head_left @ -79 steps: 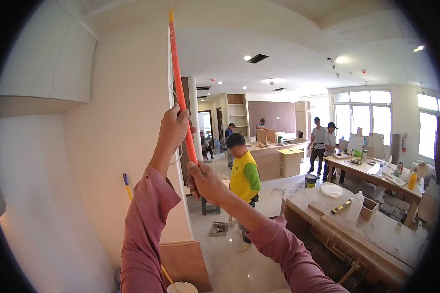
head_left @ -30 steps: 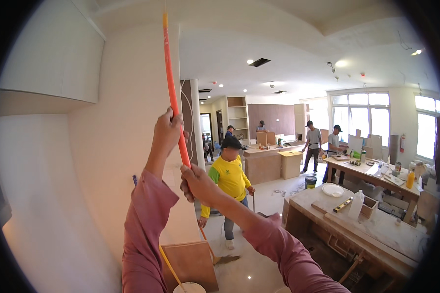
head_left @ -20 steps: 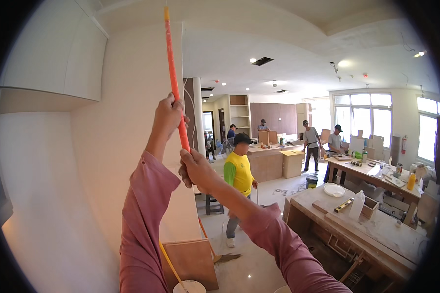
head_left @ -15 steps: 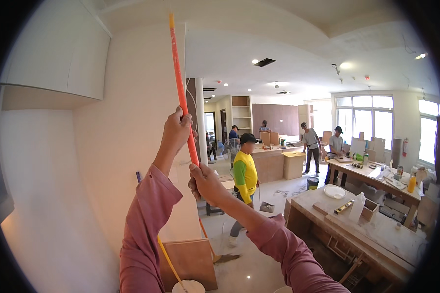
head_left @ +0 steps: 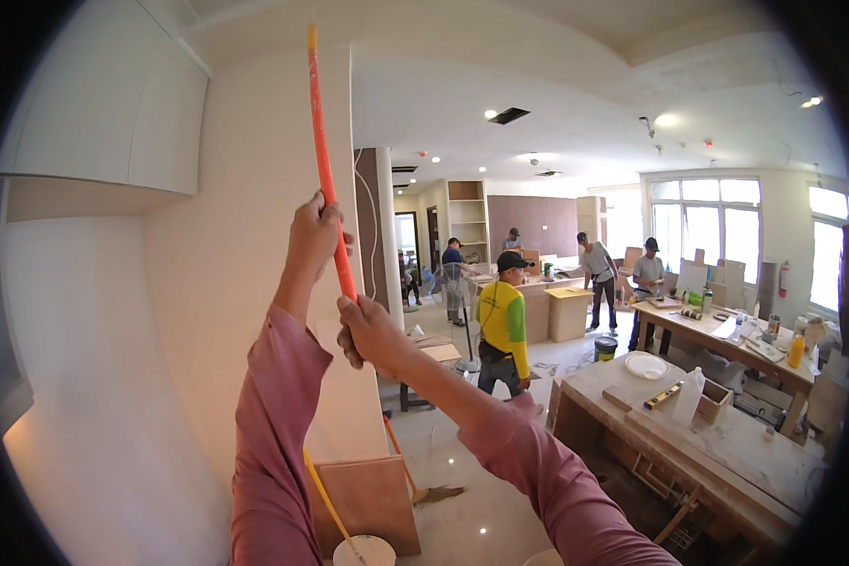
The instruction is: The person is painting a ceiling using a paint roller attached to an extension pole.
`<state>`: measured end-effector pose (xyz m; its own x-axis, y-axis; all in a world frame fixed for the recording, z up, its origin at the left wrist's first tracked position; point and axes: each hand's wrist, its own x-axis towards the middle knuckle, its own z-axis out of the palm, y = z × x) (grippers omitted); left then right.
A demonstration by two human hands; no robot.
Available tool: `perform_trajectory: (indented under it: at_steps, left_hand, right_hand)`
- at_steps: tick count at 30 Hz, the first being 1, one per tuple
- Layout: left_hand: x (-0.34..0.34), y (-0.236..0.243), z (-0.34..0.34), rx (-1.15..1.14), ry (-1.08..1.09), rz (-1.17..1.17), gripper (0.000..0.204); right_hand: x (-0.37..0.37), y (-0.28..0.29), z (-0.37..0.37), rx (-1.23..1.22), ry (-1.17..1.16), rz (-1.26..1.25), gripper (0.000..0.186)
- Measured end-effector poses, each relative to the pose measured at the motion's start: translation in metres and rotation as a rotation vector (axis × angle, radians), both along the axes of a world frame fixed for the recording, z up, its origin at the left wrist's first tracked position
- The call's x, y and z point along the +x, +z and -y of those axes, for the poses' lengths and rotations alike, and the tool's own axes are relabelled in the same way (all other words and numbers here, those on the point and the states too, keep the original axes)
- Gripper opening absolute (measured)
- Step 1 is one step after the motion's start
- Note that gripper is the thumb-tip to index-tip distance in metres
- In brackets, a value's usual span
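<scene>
Gripping an orange pole (head_left: 323, 160) with both hands: left hand (head_left: 313, 236) closed around it higher up, right hand (head_left: 368, 332) closed just below. Pole stands near upright against the cream wall (head_left: 245, 283), tip near ceiling. Worker in yellow shirt (head_left: 504, 325) beyond; workbench (head_left: 726, 443) right.

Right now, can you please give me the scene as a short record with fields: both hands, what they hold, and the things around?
left hand: the left hand is raised high and closed around the orange pole
right hand: the right hand grips the same pole just below the left
pole: long, thin, nearly upright, reaching up toward the ceiling beside the wall edge
below: white bucket and a wooden board on the floor
right side: workbench with a white bottle and a white bowl
people: a person in a yellow shirt stands nearby; others farther back
</scene>
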<state>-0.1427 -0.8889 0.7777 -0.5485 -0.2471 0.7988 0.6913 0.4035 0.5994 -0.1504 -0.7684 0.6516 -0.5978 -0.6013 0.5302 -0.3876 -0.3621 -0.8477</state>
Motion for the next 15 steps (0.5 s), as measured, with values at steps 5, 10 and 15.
perform_trajectory:
  at_steps: [5, 10, 15]
  left_hand:
    - [0.004, 0.021, 0.004, 0.019, 0.019, 0.019, 0.026]
    - [0.012, -0.016, 0.003, -0.012, 0.027, 0.077, 0.024]
    - [0.009, 0.020, 0.006, -0.002, 0.069, 0.053, 0.021]
  right_hand:
    - [-0.002, 0.017, 0.008, -0.076, 0.006, -0.031, 0.034]
    - [0.005, -0.015, 0.000, 0.009, -0.009, 0.002, 0.035]
    - [-0.006, 0.016, 0.009, -0.016, -0.007, -0.089, 0.036]
